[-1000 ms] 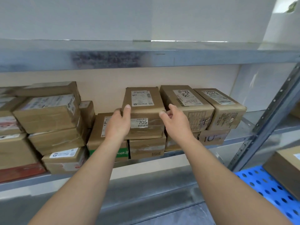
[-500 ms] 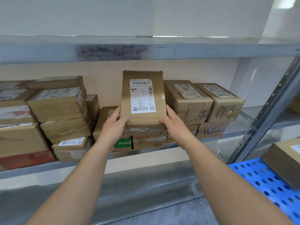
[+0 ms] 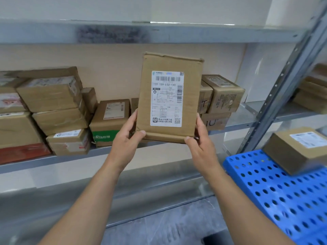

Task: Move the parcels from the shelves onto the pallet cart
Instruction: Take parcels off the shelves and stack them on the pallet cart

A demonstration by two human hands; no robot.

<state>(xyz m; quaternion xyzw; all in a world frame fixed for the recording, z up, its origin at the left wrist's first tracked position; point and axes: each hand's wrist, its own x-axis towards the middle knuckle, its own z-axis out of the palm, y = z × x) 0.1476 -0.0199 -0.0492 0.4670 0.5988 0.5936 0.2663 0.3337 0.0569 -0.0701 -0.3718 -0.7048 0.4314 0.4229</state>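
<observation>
I hold a flat brown parcel (image 3: 169, 75) with a white shipping label upright in front of the middle shelf (image 3: 247, 123). My left hand (image 3: 126, 138) grips its lower left edge and my right hand (image 3: 200, 140) grips its lower right edge. Several brown parcels stay on the shelf: a stack at the left (image 3: 51, 96), a green-printed box (image 3: 109, 121) behind my left hand, and boxes at the right (image 3: 223, 94). The blue perforated pallet cart (image 3: 276, 191) lies at the lower right with one parcel (image 3: 299, 147) on it.
A grey metal upper shelf (image 3: 159, 32) runs overhead. A slotted steel upright (image 3: 283, 89) stands between the shelf bay and the cart. More boxes (image 3: 311, 92) sit in the bay to the far right. A lower shelf (image 3: 88, 200) and grey floor (image 3: 168, 227) lie below.
The parcel has come off its stack, tipped upright with the label facing me, and moved toward me and slightly right. The view has shifted right, showing more of the blue cart.
</observation>
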